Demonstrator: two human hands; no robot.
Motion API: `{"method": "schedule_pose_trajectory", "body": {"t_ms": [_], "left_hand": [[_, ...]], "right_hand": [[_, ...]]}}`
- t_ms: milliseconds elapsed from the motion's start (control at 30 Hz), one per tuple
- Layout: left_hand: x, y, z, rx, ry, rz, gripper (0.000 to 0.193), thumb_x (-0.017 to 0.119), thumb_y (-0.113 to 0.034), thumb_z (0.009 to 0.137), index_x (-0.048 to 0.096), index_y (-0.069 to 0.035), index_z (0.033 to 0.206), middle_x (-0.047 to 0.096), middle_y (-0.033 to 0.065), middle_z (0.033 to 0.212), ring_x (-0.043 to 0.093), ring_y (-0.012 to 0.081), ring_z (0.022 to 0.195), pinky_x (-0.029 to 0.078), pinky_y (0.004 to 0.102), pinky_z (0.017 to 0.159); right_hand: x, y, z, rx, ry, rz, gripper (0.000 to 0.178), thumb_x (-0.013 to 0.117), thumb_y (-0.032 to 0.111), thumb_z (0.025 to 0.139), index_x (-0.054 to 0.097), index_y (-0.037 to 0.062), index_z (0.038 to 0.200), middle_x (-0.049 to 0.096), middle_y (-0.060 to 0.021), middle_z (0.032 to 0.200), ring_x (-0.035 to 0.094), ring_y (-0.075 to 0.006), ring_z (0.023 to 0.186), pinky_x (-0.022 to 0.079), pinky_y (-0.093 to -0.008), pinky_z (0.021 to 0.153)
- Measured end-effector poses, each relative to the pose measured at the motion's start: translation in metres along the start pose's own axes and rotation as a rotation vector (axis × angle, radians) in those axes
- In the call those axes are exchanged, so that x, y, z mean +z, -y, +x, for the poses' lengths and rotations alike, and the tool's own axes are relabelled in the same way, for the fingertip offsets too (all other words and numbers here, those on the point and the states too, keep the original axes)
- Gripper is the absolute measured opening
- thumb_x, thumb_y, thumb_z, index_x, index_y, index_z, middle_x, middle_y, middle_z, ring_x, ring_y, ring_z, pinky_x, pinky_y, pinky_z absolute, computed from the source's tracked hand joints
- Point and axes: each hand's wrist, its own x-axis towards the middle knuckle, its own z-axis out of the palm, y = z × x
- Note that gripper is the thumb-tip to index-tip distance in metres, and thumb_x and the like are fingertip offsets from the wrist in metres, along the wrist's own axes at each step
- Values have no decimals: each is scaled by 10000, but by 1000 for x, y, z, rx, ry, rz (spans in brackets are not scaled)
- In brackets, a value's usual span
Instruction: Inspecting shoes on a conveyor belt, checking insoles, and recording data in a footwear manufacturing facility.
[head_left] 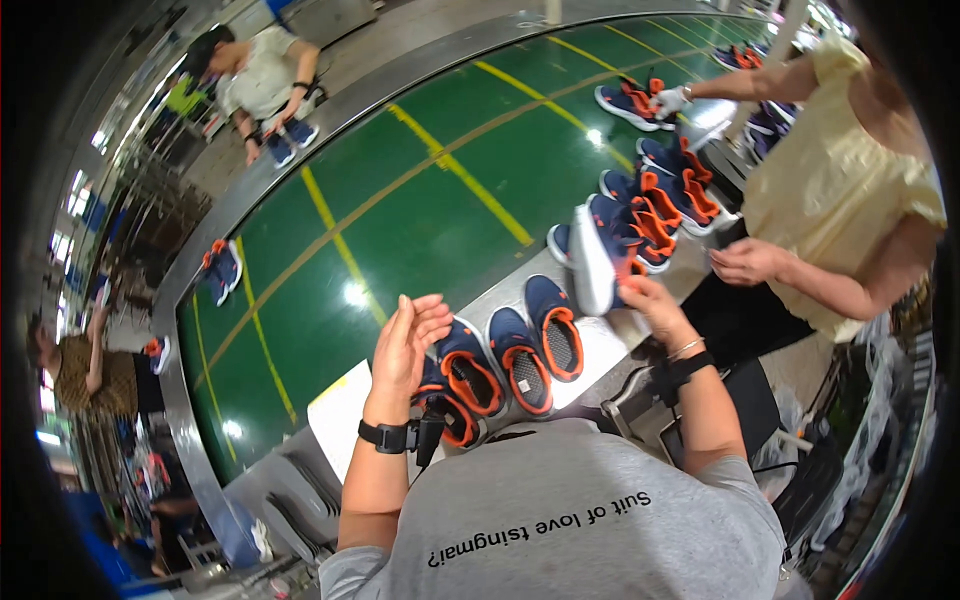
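My right hand (655, 308) is closed on the heel end of a navy sneaker (598, 255) with orange trim. That shoe is tipped on its side, its white sole toward the left, above the belt's near edge. My left hand (408, 338) is raised, palm turned inward and fingers stretched, holding nothing. Beside it, several navy sneakers with orange collars stand in a row at my chest, among them a middle sneaker (520, 362) and a right-hand sneaker (555, 330). Their openings face me, and dark insoles show inside.
A green conveyor belt (400, 215) with yellow lines runs across. More sneakers (680, 190) cluster at the right, by a co-worker in a yellow top (845, 190), whose gloved hand touches another sneaker (630, 105). Other people work at the far side. Insoles (290, 500) lie at lower left.
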Motion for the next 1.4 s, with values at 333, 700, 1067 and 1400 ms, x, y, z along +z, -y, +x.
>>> {"method": "schedule_pose_trajectory", "body": {"t_ms": [333,700,1067,1400], "left_hand": [[-109,41,-118,-34,-673,-29,387,467,-373,906,566,-10,995,602,61,855,583,144,775,461,258,701],[-190,90,-203,-53,-968,213,230,589,-260,849,581,-52,945,586,3,795,538,76,705,438,221,669],[-221,102,-201,-26,-726,985,334,645,-142,759,551,18,1037,564,159,945,564,260,861,461,339,742],[-221,112,-206,-32,-402,936,314,627,-150,770,553,36,1012,545,182,963,554,286,880,453,347,776]], "right_hand": [[32,-14,35,-336,13,-1758,97,578,83,679,574,7,739,569,-195,819,531,-345,840,438,-381,741],[83,-16,-13,-574,60,-1592,345,572,57,696,534,-37,1025,562,-176,988,508,-351,951,412,-413,819],[234,38,-82,-523,339,-1107,198,641,113,712,589,0,866,579,-151,880,532,-320,861,433,-395,765],[286,-37,-120,-399,386,-1305,512,730,172,635,546,95,1107,372,-234,1233,364,-391,1151,365,-445,915]]}}
